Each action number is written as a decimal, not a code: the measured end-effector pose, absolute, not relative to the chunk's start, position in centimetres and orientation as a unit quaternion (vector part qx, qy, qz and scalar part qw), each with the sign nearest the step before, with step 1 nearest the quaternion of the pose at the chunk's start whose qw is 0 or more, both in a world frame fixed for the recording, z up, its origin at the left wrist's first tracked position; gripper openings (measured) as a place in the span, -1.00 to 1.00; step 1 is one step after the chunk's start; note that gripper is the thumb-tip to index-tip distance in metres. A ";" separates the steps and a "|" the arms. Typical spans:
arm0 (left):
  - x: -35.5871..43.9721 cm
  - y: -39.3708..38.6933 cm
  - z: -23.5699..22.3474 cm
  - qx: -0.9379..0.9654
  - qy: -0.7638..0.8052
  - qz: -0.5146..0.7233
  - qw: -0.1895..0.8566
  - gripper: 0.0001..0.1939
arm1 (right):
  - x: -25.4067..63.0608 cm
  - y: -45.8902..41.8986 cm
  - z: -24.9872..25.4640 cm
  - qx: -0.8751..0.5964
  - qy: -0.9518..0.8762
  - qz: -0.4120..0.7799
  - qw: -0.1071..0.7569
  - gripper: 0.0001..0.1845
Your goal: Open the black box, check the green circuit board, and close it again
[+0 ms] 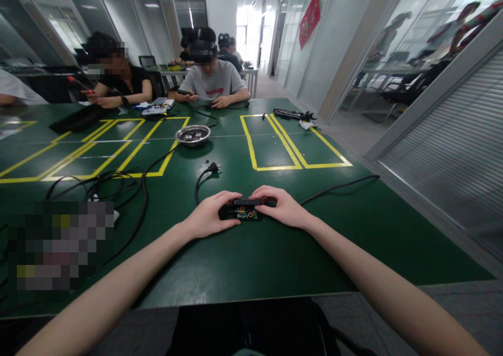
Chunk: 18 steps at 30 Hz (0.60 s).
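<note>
A small opened black electronics case (247,202) lies on the green table in front of me. Its near side shows a circuit board (242,213) with copper-coloured coils. My left hand (212,214) grips the case's left end, thumb along the near side and fingers over the top. At the right end, my right hand (281,205) is closed on the case, its fingertips by the upper black part. Whether that part is separate from the lower one I cannot tell. A black power plug (212,168) on a cord rests just beyond my left hand.
A black cable (341,184) runs off to the right. Further away stands a metal bowl (192,136) with small parts inside. Tangled cords (118,180) and a blurred-out item (63,246) lie at left. Two people work across the green table (275,272).
</note>
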State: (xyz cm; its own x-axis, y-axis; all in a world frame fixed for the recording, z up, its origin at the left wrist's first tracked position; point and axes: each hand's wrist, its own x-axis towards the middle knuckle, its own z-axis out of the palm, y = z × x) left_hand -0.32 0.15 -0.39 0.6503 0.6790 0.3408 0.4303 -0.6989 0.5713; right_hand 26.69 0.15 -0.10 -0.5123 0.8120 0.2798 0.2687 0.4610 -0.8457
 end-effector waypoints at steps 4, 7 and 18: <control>-0.3 0.2 -0.3 0.889 0.326 0.254 0.198 -0.56 | 27.0 0.1 0.2 -0.322 -0.798 0.387 0.330 -0.80; -0.2 0.2 -0.1 0.890 0.327 0.251 0.192 -0.62 | 27.2 0.0 0.3 -0.310 -0.806 0.395 0.315 -0.76; 0.0 0.2 -0.1 0.897 0.317 0.242 0.190 -0.75 | 27.5 0.0 0.6 -0.287 -0.839 0.356 0.294 -0.72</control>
